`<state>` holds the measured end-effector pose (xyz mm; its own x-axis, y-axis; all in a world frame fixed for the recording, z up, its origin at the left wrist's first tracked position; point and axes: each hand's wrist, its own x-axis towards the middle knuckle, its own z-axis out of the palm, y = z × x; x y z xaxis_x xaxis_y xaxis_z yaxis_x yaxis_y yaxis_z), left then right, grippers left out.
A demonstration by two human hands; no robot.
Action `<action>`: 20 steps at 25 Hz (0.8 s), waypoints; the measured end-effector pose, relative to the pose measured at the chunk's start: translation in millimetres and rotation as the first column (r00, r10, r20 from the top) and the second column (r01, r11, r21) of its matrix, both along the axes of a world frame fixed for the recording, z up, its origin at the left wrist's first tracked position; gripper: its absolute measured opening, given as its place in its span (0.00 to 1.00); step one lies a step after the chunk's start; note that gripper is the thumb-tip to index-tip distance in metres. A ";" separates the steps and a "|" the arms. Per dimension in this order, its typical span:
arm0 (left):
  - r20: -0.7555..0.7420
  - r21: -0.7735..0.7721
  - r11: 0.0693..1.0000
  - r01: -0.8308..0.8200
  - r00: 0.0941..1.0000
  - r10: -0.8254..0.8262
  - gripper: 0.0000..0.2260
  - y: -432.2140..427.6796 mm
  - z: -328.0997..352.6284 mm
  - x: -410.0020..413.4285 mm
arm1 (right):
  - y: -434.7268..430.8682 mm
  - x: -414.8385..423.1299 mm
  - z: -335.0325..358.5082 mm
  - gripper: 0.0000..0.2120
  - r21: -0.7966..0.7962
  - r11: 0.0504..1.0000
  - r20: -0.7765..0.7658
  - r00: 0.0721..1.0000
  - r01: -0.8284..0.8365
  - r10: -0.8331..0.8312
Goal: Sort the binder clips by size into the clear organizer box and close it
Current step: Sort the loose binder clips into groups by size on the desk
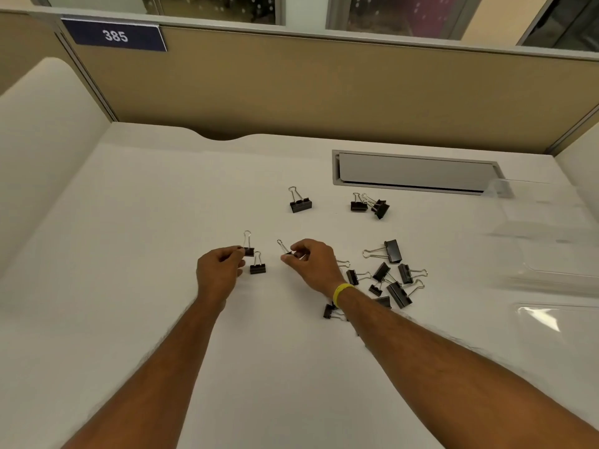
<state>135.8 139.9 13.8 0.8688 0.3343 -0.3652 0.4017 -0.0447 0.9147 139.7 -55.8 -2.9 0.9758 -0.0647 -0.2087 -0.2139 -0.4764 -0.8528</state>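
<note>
My left hand (220, 270) pinches a small black binder clip (248, 247) that stands on the white desk. A second small clip (257, 266) stands just right of it. My right hand (312, 264) pinches another small clip (285, 249) by its body, wire handle pointing up-left. Behind them sit a medium clip (299, 202) and a pair of medium clips (371, 204). A loose pile of several mixed-size clips (389, 277) lies right of my right wrist. The clear organizer box (547, 241) lies open at the right edge, blurred and hard to make out.
The white desk (146, 222) is bounded by tan partition walls at the back and sides. A grey cable hatch (415, 171) is set into the desk at the back right. A sign reading 385 (115, 35) hangs on the partition.
</note>
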 end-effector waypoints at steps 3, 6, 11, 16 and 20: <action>-0.133 0.026 0.999 -0.020 0.991 0.023 0.06 22.5 -14.5 -1.4 | 18.4 -2.8 -3.5 0.13 -0.019 0.998 -0.013 0.999 0.052 -0.052; -0.195 0.088 0.996 0.022 0.981 -0.005 0.06 28.7 -22.7 -4.2 | 29.8 -5.2 -7.5 0.12 -0.097 0.993 -0.021 0.997 0.068 -0.071; -0.181 0.222 0.971 0.094 0.982 -0.053 0.05 28.5 -22.9 -6.9 | 41.7 -8.4 -13.5 0.14 -0.277 0.961 -0.001 1.000 -0.002 0.002; -0.155 0.327 0.924 0.197 0.976 -0.153 0.07 33.7 -30.5 -5.1 | 40.1 -13.1 -9.5 0.18 -0.312 0.948 0.046 0.996 -0.057 0.075; -0.109 0.403 0.899 0.172 0.984 -0.139 0.08 31.3 -29.9 -5.9 | 7.1 -11.9 -4.0 0.12 -0.464 0.885 0.114 0.989 -0.033 0.097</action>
